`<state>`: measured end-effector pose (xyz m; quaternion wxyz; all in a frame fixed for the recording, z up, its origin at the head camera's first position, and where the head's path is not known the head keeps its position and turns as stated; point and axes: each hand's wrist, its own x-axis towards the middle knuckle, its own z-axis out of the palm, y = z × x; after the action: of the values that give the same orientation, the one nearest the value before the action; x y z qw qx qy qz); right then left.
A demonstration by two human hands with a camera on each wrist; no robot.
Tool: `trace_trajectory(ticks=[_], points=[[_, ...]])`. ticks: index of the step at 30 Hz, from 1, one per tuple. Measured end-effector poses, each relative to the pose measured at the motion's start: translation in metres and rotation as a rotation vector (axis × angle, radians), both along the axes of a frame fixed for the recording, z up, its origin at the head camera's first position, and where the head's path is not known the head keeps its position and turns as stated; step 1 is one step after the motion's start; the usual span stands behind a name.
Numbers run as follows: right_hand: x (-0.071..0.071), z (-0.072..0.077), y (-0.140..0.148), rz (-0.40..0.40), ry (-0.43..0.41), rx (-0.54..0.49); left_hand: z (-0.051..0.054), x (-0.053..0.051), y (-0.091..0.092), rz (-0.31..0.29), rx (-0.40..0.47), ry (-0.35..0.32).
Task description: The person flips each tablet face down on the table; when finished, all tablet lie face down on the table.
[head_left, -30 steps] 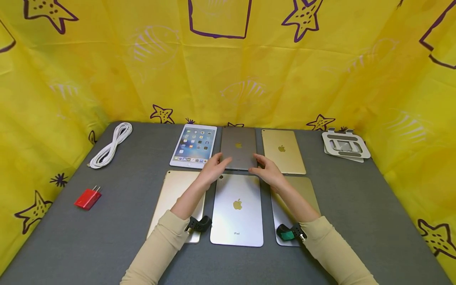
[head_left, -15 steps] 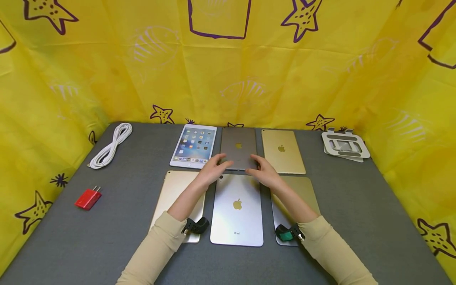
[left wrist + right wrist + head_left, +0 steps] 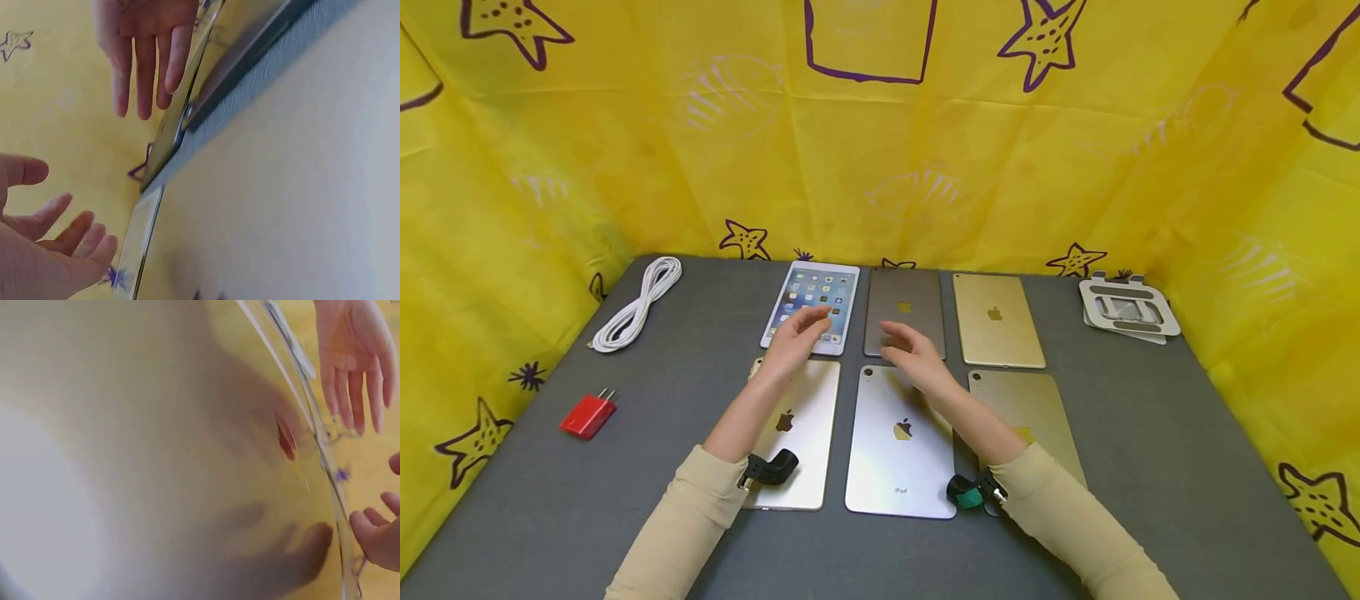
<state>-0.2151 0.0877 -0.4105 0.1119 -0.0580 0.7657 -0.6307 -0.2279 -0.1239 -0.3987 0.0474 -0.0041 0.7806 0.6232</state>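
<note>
My left hand (image 3: 797,337) is over the lower part of a white tablet (image 3: 808,287) with a lit screen, fingers loosely bent and holding nothing. My right hand (image 3: 917,354) hovers between a dark grey tablet (image 3: 904,292) and a silver iPad (image 3: 887,475) lying back up, also holding nothing. In the left wrist view, the left hand (image 3: 56,256) and the right hand (image 3: 153,37) face each other above the tablets. A pale gold tablet (image 3: 808,425) lies under the left forearm. Another gold tablet (image 3: 1026,400) is partly hidden by the right forearm.
At the back right of the row lies one more gold tablet (image 3: 1000,325). A folded stand (image 3: 1129,307) sits at the far right. On the left are a coiled white cable (image 3: 636,304) and a red charger plug (image 3: 587,415). A yellow curtain (image 3: 850,167) borders the grey table (image 3: 662,467).
Both hands have moved left, away from the sides of the dark grey tablet. The left hand is now over the white tablet. The tablets keep their places.
</note>
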Motion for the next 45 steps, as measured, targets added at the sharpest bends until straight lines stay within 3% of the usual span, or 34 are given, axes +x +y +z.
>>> trace_trajectory(ticks=[5, 9, 13, 19, 29, 45], points=[[-0.002, -0.007, -0.026, 0.004, -0.055, -0.145, 0.0, 0.001, -0.024, -0.031, -0.143, -0.087], [-0.003, -0.009, -0.042, 0.015, -0.146, -0.248, -0.002, 0.0, -0.04, 0.007, -0.222, -0.144], [-0.006, -0.008, -0.052, -0.015, -0.266, -0.359, -0.005, -0.001, -0.051, 0.033, -0.23, -0.197], [-0.011, -0.003, -0.061, -0.085, -0.389, -0.481, -0.007, 0.001, -0.057, 0.01, -0.219, -0.218], [-0.02, 0.004, -0.069, -0.2, -0.481, -0.539, -0.009, -0.002, -0.061, 0.057, -0.214, -0.169], [-0.023, 0.009, -0.067, -0.162, -0.471, -0.45, -0.01, -0.002, -0.059, -0.03, -0.433, -0.133]])
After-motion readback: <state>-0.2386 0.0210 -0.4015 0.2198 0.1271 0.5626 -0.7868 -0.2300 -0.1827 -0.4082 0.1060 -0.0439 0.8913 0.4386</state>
